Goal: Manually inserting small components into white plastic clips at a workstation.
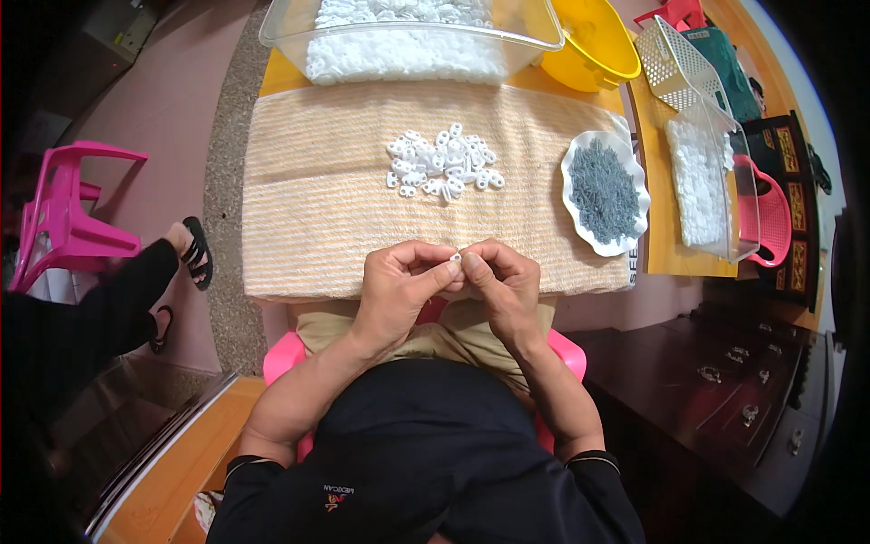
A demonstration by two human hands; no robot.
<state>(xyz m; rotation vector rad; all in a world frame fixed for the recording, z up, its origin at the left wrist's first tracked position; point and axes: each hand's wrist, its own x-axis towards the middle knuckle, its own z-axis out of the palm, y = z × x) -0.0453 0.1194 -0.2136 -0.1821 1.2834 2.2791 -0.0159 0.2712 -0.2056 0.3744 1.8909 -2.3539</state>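
Close to the table's front edge, my two hands meet at the fingertips. My left hand [396, 283] is closed, pinching a small white plastic piece [456, 257] between thumb and finger. My right hand [504, 283] is closed too, its thumb and forefinger pressed together against the piece's right side; whatever it pinches is too small to make out. Beyond the hands lies a loose pile of small white plastic pieces with holes [439, 165]. To the right, a white scalloped dish [570, 178] holds many thin grey pieces [604, 193].
A striped cloth [308, 199] covers the table. At its far side stand a clear bin [535, 41] of white pieces and a yellow basin [589, 68]. A second clear bin [716, 249] and a white basket [675, 68] are right. Another person's foot [184, 240] and a pink stool [77, 213] are left.
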